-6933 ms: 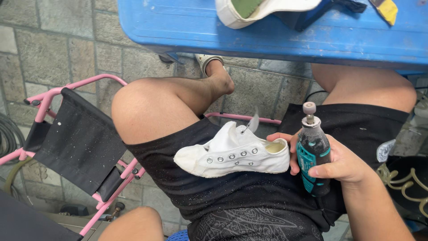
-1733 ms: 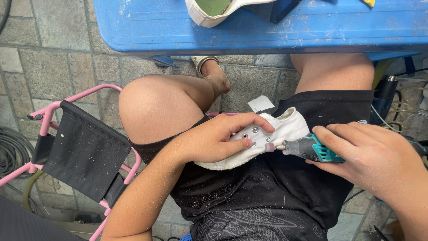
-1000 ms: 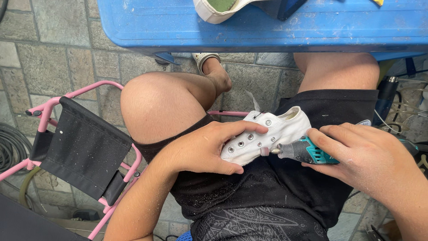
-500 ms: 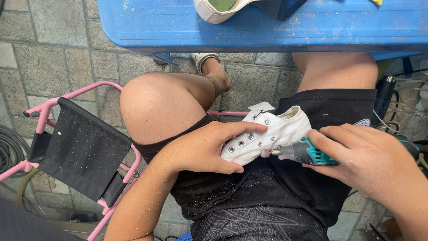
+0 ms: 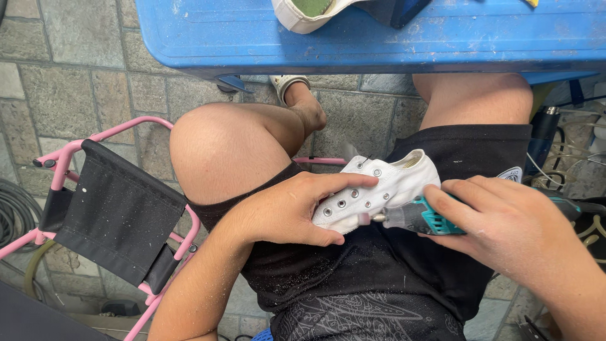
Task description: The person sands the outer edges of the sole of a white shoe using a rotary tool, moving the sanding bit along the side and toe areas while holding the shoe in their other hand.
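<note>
White canvas sneaker [image 5: 385, 186] rests on our lap, gripped by our left hand [image 5: 287, 211]; our right hand [image 5: 499, 218] clasps a teal rotary tool [image 5: 413, 219] touching its sole edge.

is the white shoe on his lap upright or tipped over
Tipped on its side: the white shoe shows its eyelet row facing up, steadied by the left hand on the lap.

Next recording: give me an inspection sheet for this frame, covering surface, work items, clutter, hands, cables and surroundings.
Surface: person's lap in black shorts, dusted with white specks.
Work items: white shoe lying on the lap; teal rotary tool, its tip at the shoe's sole edge.
Clutter: another shoe on the blue table.
Hands: left hand steadies the shoe; right hand grips the tool.
Cables: tangle at far right; hose at far left.
Surroundings: pink folding chair, stone paving.
</note>
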